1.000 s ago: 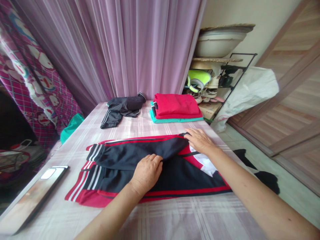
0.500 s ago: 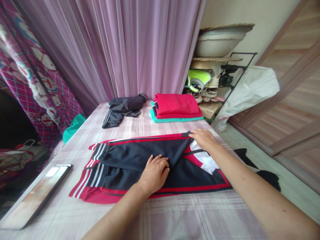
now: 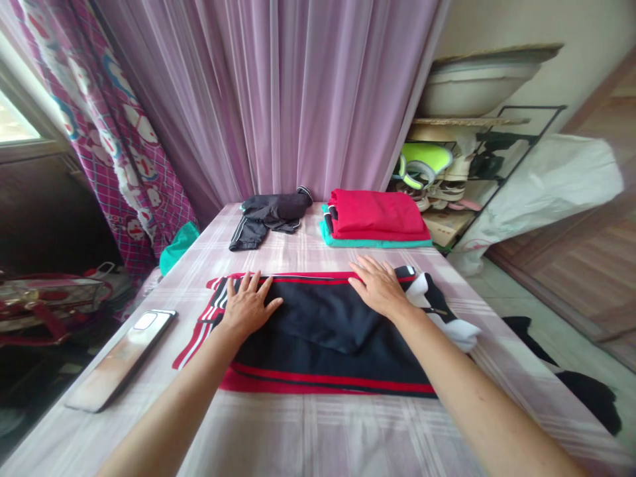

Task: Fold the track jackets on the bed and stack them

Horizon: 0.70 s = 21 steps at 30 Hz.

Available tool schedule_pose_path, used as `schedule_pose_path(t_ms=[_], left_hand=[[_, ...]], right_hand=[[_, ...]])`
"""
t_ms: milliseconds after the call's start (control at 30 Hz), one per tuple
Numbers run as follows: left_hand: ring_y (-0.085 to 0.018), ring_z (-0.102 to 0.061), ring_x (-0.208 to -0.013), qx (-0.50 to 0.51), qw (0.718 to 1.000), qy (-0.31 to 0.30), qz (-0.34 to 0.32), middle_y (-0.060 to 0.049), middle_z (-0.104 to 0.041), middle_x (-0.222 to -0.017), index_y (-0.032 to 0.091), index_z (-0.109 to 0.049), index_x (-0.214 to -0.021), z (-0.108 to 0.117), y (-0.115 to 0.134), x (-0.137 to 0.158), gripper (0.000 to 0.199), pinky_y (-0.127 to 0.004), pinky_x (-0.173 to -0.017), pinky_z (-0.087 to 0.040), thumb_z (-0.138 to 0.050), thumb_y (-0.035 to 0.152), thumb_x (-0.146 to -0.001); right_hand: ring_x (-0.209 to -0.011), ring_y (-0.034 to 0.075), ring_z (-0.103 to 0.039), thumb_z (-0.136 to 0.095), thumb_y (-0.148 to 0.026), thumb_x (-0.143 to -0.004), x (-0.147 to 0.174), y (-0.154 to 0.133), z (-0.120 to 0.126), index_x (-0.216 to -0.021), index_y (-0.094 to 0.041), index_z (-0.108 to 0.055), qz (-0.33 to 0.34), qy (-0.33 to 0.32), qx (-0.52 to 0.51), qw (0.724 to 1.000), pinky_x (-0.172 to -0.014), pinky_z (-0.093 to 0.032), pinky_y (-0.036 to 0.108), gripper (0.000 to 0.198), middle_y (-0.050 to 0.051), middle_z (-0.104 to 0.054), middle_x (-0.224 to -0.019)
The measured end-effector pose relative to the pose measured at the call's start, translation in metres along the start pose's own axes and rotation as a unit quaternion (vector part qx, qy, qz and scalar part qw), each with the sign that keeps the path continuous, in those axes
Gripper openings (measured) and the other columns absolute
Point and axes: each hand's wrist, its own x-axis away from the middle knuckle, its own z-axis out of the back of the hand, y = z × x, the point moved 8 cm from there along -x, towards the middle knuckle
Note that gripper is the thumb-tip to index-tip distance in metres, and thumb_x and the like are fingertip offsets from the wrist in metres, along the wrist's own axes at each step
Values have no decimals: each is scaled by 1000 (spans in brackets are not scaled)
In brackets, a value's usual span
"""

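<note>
A navy track jacket (image 3: 318, 331) with red trim lies folded on the checked cloth in front of me. Its white-striped cuffs and red hem are at the left, its white and black collar part at the right. My left hand (image 3: 247, 303) rests flat near the striped cuffs, fingers spread. Over the upper right of the jacket is my right hand (image 3: 377, 286), palm down with its fingers apart, on the dark fabric. Neither hand grips anything.
Behind the jacket lie a crumpled black garment (image 3: 273, 215) and a folded red garment (image 3: 377, 215) on a turquoise one (image 3: 392, 243). A phone (image 3: 124, 361) is by the left edge. Beyond the right edge stand a shoe rack (image 3: 507, 165) and a white bag (image 3: 541, 192).
My left hand has moved left, from the jacket's middle to the cuff end. My right hand has left the collar corner and now lies flat. The upper sleeve fabric looks smoother; the view has shifted left.
</note>
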Motion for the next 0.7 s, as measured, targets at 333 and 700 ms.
schedule_pose_path(t_ms=[333,700], left_hand=[[-38,-28,-147,12,1000,-15,5,-15,-34,-159,25,-39,-152,-24,-7,3,71,-70,-115,-7,-32,66,-94],[-37,-25,-148,35,999,-15,12,-16,-32,-160,24,-36,-153,-27,-8,3,74,-69,-115,-5,-29,68,-93]], right_hand=[[-144,26,-34,-24,-46,-100,4,32,-50,-149,-28,-43,-95,-105,13,990,-116,-24,54,56,9,-38,-158],[-140,31,-41,-35,-44,-98,3,48,-23,-148,-17,-45,-127,-124,68,982,-113,-30,52,58,18,-42,-154]])
